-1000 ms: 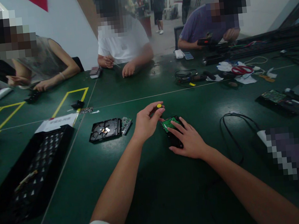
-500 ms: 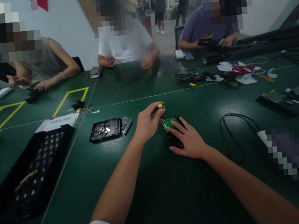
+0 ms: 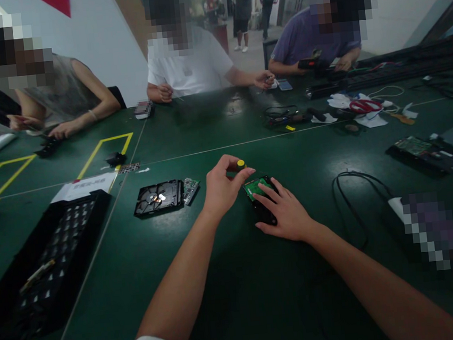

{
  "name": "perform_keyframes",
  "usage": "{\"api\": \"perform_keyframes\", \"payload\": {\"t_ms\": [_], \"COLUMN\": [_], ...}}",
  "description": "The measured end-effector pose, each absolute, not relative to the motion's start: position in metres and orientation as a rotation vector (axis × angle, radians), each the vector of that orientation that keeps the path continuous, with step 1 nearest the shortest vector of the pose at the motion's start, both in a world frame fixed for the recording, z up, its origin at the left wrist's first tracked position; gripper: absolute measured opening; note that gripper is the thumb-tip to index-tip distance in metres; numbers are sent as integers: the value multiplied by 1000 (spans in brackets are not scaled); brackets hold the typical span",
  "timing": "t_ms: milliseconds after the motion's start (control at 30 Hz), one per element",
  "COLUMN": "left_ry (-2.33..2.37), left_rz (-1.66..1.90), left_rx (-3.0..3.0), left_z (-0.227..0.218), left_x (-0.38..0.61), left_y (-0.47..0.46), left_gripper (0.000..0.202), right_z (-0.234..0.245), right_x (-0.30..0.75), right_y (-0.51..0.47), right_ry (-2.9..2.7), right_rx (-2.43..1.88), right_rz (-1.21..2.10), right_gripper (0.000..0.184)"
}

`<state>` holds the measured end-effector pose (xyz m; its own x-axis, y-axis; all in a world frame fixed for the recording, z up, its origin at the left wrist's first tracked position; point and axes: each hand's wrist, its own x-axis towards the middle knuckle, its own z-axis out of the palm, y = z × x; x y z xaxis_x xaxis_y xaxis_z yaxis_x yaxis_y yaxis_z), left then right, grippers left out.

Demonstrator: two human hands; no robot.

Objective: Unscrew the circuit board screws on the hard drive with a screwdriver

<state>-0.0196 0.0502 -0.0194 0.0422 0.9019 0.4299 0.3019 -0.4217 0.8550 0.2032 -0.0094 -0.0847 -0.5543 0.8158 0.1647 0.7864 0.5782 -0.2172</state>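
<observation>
A hard drive [image 3: 269, 212] with a green circuit board [image 3: 255, 187] lies in front of me. My right hand [image 3: 284, 207] is spread across it, thumb at its near left side and fingers over the board and far right edge, holding it down. My left hand [image 3: 225, 183] pinches a small screwdriver with a yellow cap [image 3: 241, 164] above the drive's far left corner. Fingers hide most of the screwdriver, and I cannot tell where its tip touches. To the left lies another hard drive [image 3: 159, 198], with a loose circuit board [image 3: 190, 190] against its right side.
A long black tray [image 3: 63, 244] stands at left beside a paper sheet [image 3: 86, 186]. A cable [image 3: 344, 201], another drive with exposed board [image 3: 419, 152] and a blurred-out object [image 3: 440, 229] lie at right. Tools and wires [image 3: 285, 115] sit further back. Several people sit opposite.
My left fingers have shifted slightly around the yellow-capped screwdriver, which has dipped a little. My right hand stays on the drive. The person opposite in white has reached an arm toward the right.
</observation>
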Motion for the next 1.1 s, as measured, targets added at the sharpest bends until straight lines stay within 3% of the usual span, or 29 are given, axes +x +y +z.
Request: {"api": "perform_keyframes", "payload": {"t_ms": [167,333,1100], "left_ry": [1147,953,974], "left_rz": [1317,1204,1185], "left_rx": [1795,1750,1685], "left_z": [-18,-19,-17], "left_x": [-19,-21,-29], "left_y": [48,48,52], "left_gripper": [20,29,29], "right_z": [-86,-87,-86], "right_x": [203,204,203], "right_y": [-10,-10,-9], "right_ry": [-2560,-2549,-2569], "right_rx": [-1319,-1307,-1323], "right_rz": [159,152,155], "right_gripper": [82,83,83]}}
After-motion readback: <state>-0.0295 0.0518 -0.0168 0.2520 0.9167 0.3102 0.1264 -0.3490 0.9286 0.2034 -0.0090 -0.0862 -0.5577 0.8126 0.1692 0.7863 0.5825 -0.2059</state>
